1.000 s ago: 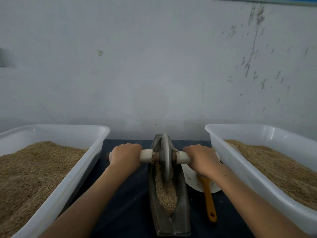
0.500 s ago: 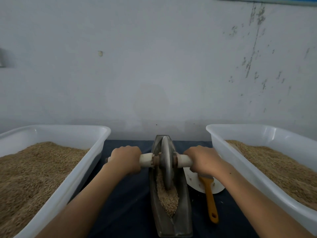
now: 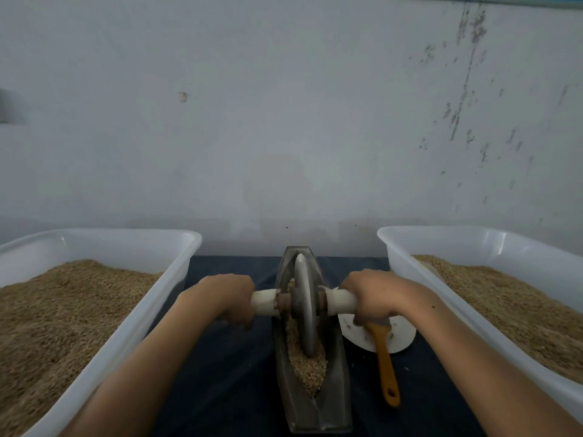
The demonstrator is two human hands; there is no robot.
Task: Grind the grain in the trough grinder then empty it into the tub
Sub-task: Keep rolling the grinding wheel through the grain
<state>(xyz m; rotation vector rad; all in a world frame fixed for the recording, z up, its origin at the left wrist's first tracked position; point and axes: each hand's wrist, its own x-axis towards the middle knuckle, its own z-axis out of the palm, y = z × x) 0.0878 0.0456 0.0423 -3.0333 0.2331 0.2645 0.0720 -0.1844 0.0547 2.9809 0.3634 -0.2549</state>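
A grey boat-shaped trough grinder (image 3: 331,402) lies lengthwise on the dark cloth between two tubs. Its metal wheel (image 3: 304,304) stands upright in the trough, over pale grain (image 3: 307,364) heaped in the near half. My left hand (image 3: 225,298) grips the white handle (image 3: 263,302) on the wheel's left side. My right hand (image 3: 375,296) grips the white handle on the right side. A white tub (image 3: 151,313) of brown grain stands at the left, and another white tub (image 3: 416,275) of grain stands at the right.
A brush with an orange handle (image 3: 386,367) lies on a white plate (image 3: 400,337) just right of the trough, partly under my right hand. A grey wall rises close behind the table. Dark cloth (image 3: 220,383) covers the tabletop between the tubs.
Both hands have drawn the wheel toward me along the trough, from the far end toward the middle. The grain now lies closer under the wheel.
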